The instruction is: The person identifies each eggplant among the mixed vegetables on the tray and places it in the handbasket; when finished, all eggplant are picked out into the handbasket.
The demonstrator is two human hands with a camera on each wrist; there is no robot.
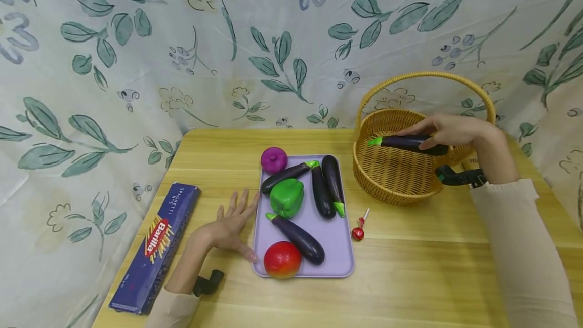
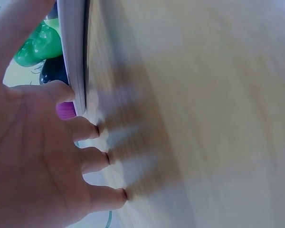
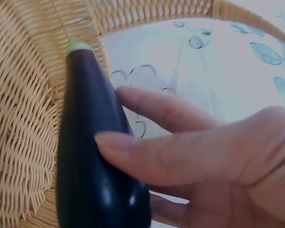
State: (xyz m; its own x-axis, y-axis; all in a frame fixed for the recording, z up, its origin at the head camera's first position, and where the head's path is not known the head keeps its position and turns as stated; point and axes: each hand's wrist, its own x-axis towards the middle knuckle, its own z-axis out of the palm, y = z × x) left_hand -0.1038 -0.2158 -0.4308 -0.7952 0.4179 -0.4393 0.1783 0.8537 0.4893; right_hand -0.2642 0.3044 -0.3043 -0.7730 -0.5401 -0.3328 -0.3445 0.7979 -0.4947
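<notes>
My right hand (image 1: pixel 460 129) grips a dark purple eggplant (image 1: pixel 407 143) with a green stem, over the opening of a wicker basket (image 1: pixel 391 194). In the right wrist view the thumb lies across the eggplant (image 3: pixel 97 142) and the fingers are behind it. My left hand (image 1: pixel 230 229) is spread with its fingertips on the table beside a lilac tray (image 1: pixel 291 161), its thumb at the tray's left edge. Several more eggplants (image 1: pixel 298 239) lie on the tray around a green bell pepper (image 1: pixel 287 197). A red mango-like fruit (image 1: pixel 282 260) sits at its near left corner.
A round purple vegetable (image 1: pixel 274 160) sits at the tray's far left corner. Right of the tray lies a red lollipop (image 1: pixel 358 233). A blue Barilla spaghetti box (image 1: pixel 157 247) lies along the table's left side. Floral cloth (image 1: pixel 273 65) hangs behind the table.
</notes>
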